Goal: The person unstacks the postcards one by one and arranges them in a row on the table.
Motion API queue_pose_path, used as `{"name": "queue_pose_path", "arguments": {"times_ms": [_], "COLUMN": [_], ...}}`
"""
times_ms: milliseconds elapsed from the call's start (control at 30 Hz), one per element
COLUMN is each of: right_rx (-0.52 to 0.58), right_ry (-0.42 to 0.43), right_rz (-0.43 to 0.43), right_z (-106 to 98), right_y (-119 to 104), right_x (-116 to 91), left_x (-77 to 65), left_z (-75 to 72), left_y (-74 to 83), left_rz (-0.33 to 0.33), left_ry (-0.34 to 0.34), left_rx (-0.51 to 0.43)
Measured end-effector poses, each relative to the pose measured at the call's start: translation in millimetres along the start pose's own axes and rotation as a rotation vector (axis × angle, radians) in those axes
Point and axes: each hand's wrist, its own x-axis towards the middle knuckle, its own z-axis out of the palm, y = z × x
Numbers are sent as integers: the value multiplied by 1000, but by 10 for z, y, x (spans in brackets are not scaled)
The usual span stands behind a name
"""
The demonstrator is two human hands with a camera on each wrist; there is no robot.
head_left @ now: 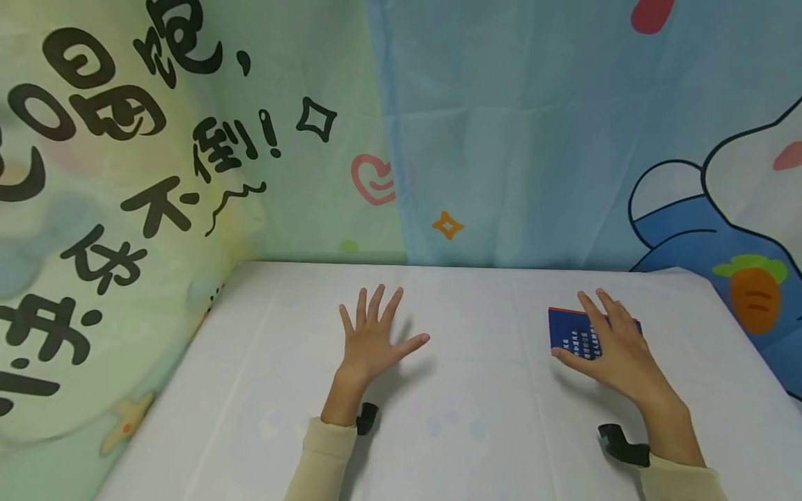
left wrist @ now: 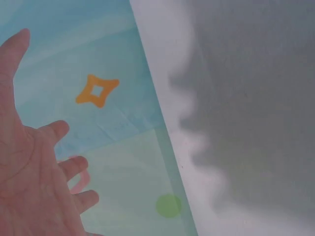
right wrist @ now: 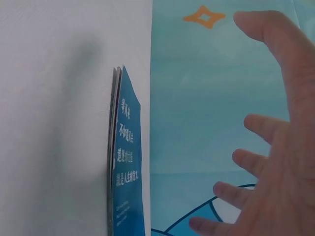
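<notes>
A dark blue booklet with white lettering lies on the white table, toward the right in the head view. Over its right part hovers my right hand, thumb and fingers spread, hiding some of the cover. The right wrist view shows the booklet nearly edge-on with several thin layers, apart from the hand. My left hand is held above the table left of the middle, fingers fanned out and nothing in it. In the left wrist view, the hand has its palm side showing.
The white table reaches back to a printed cloth with a star, a heart and a cartoon figure. Another cloth with large black characters hangs along the left side. A black wrist strap piece juts beside the right wrist.
</notes>
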Motion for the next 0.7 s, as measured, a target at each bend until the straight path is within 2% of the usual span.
{"name": "queue_pose_path", "arguments": {"times_ms": [433,700], "right_rx": [79,80], "right_ry": [21,59], "right_rz": [15,7], "right_z": [-34,-51], "right_y": [132,173], "right_x": [-64,-99], "left_x": [-25,-51], "left_z": [75,194], "left_y": [159,228], "left_rz": [62,96], "left_ry": [-17,-20], "left_rx": [-40,-36]}}
